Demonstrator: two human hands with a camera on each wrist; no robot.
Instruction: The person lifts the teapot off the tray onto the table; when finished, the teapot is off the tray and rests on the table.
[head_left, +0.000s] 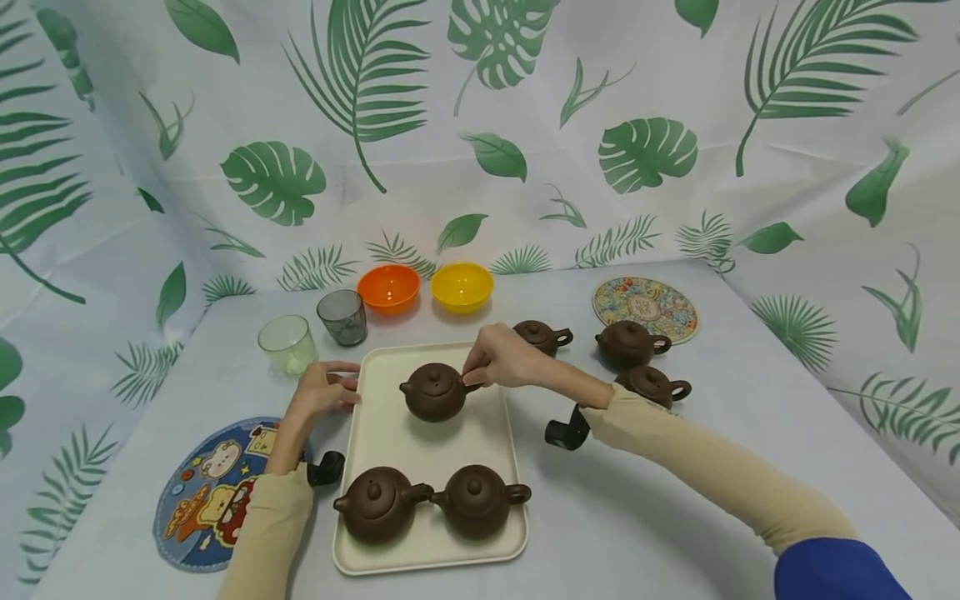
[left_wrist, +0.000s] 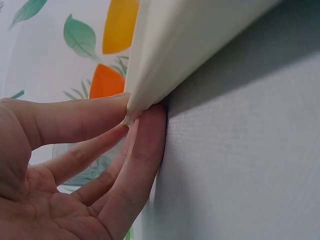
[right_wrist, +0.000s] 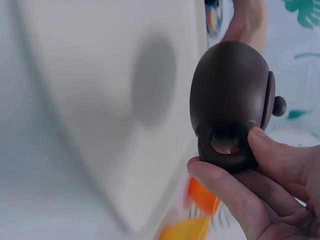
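**Brown teapot held over the cream tray**

Brown clay teapots sit nearest me, two of them side by side [head_left: 378, 502] [head_left: 480, 498] on the near end of the cream tray [head_left: 382, 433]. Past them, my right hand [head_left: 501, 358] pinches the handle of a third teapot [head_left: 435, 392], fingers tight round the loop so it stays upright. It looks just off the tray, judging by its shadow. My left hand [head_left: 324, 390] rests with straight fingers against the tray's left edge, likely to keep it from sliding. Farther back stand three more teapots [head_left: 630, 343], two cups [head_left: 342, 317], and an orange bowl [head_left: 387, 288] beside a yellow bowl [head_left: 461, 286].
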